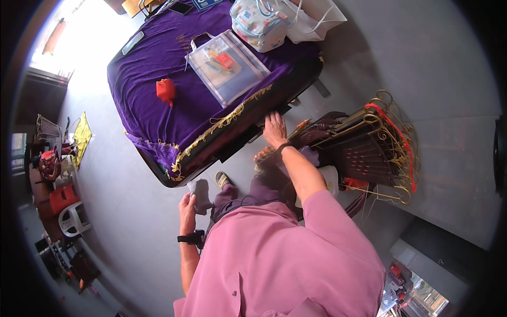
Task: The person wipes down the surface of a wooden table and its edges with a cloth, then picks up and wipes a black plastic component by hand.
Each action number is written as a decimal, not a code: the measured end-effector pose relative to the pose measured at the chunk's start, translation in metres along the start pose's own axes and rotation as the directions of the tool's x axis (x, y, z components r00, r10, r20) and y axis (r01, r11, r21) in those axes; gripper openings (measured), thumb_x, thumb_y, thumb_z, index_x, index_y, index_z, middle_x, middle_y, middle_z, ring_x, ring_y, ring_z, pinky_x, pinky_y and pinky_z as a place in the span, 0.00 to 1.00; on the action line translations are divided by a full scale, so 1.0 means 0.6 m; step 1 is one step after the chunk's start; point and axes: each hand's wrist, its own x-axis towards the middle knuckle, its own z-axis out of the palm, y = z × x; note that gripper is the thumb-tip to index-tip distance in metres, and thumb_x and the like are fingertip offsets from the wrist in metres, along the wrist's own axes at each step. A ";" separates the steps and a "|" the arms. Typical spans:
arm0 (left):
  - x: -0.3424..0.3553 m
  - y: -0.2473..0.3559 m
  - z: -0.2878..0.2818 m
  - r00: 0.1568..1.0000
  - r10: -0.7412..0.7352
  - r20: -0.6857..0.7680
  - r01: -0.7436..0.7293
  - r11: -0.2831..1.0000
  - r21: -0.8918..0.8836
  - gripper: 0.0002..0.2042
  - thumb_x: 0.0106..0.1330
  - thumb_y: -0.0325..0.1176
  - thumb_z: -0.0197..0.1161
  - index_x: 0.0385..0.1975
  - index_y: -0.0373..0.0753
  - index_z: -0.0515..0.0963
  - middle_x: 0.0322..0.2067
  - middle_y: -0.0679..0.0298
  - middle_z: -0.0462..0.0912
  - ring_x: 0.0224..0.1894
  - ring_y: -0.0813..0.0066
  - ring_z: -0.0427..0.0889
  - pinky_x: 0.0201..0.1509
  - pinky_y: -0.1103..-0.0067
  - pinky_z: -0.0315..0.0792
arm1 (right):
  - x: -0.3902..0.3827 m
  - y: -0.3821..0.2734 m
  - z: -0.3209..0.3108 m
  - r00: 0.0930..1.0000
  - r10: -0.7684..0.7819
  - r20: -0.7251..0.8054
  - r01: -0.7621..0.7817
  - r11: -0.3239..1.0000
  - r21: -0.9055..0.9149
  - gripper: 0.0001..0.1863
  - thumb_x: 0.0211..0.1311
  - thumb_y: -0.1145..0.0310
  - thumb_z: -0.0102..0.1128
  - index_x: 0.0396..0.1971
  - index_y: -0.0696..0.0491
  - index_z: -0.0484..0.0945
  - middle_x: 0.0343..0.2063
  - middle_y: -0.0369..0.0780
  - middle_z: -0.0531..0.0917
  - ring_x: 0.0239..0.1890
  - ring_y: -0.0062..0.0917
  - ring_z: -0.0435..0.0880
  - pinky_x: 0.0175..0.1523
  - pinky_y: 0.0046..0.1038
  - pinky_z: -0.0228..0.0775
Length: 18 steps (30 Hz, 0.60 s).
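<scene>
My left hand (pixel 187 211) is closed on a grey cloth (pixel 200 196), held low beside my legs, left of my body. My right hand (pixel 274 129) reaches to the near dark edge (pixel 240 145) of a cloth-covered table, its fingers extended and resting on that edge. The table's purple velvet cover (pixel 137 100) has yellow fringe. On it lie a red pouch (pixel 165 91), a translucent flat bag (pixel 222 84) with bright items inside, a patterned bag (pixel 253 26) and a white paper bag (pixel 311 24).
Folding chairs (pixel 377 153) with gold frames and a red ribbon crowd my right side, close to my arm. Along the left wall stand a white plastic chair (pixel 71 219), a red seat (pixel 63 198) and a yellow cloth (pixel 82 134). A dark cabinet (pixel 438 251) is at lower right.
</scene>
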 end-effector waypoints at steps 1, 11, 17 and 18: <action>0.002 -0.006 -0.003 1.000 0.001 -0.004 -0.001 1.000 -0.002 0.18 0.77 0.38 0.57 0.58 0.33 0.76 0.41 0.69 0.83 0.39 0.83 0.79 0.42 0.84 0.73 | 0.010 0.008 0.009 0.998 -0.038 0.048 0.043 0.994 -0.103 0.21 0.61 0.65 0.53 0.53 0.56 0.79 0.58 0.47 0.76 0.67 0.43 0.67 0.72 0.47 0.55; -0.027 -0.014 0.008 0.995 -0.067 -0.073 0.073 0.994 0.078 0.19 0.77 0.38 0.57 0.59 0.31 0.75 0.41 0.66 0.83 0.39 0.81 0.80 0.41 0.80 0.74 | 0.061 0.013 -0.004 0.827 -0.155 0.541 0.239 0.967 -0.088 0.37 0.67 0.40 0.50 0.72 0.42 0.66 0.74 0.45 0.63 0.77 0.45 0.53 0.79 0.51 0.38; -0.001 -0.029 0.013 0.996 -0.025 -0.083 0.026 1.000 0.009 0.18 0.77 0.38 0.57 0.58 0.32 0.75 0.40 0.66 0.83 0.38 0.82 0.79 0.40 0.81 0.74 | 0.024 0.028 -0.025 0.818 -0.506 0.273 0.547 0.832 -0.096 0.22 0.58 0.58 0.61 0.53 0.49 0.80 0.54 0.49 0.80 0.64 0.44 0.73 0.71 0.47 0.59; 0.004 -0.025 0.017 0.997 -0.018 -0.079 0.018 1.000 0.002 0.18 0.77 0.38 0.57 0.58 0.32 0.75 0.40 0.66 0.83 0.37 0.82 0.80 0.39 0.81 0.75 | 0.029 0.037 -0.018 0.817 -0.488 0.306 0.538 0.837 -0.100 0.21 0.57 0.60 0.62 0.52 0.48 0.80 0.52 0.48 0.81 0.62 0.43 0.75 0.70 0.47 0.60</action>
